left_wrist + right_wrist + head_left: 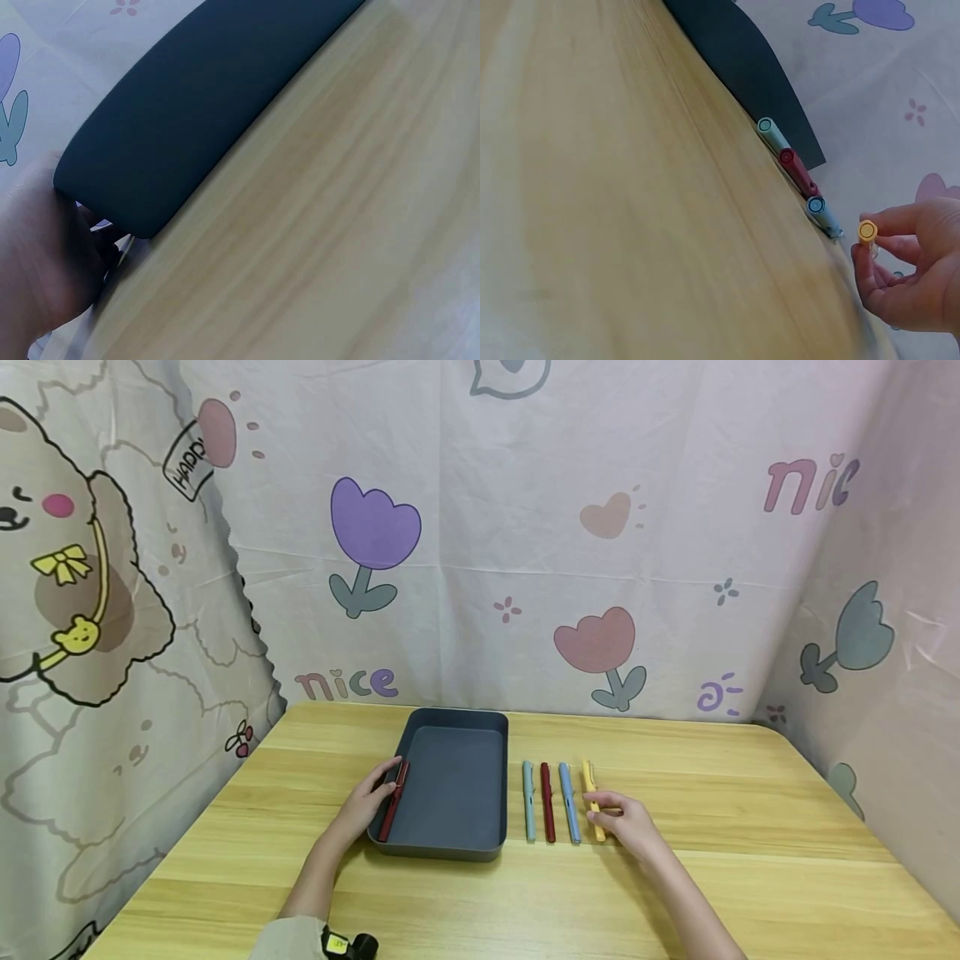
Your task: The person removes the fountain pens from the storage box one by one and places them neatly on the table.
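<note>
On the table stands a dark grey tray (pixel 457 793), its left rim under my left hand (pixel 363 802). That hand grips the rim; in the left wrist view, some fingers (pixel 109 236) show past the tray's corner. A dark red pen (pixel 392 810) lies inside along the left wall, beside my left fingertips. My right hand (pixel 626 822) pinches a yellow pen (pixel 597 828) between thumb and fingers; the right wrist view shows the end of this yellow pen (pixel 867 232). Left of it lie a blue pen (pixel 570 806), another dark red pen (pixel 548 806) and a light green pen (pixel 528 806).
A wooden table (pixel 750 827) carries everything. Behind it hangs a printed cloth (pixel 487 527) with flowers and lettering, and more cloth hangs at both sides. On my left sleeve's wrist sits a small black device (pixel 348 945).
</note>
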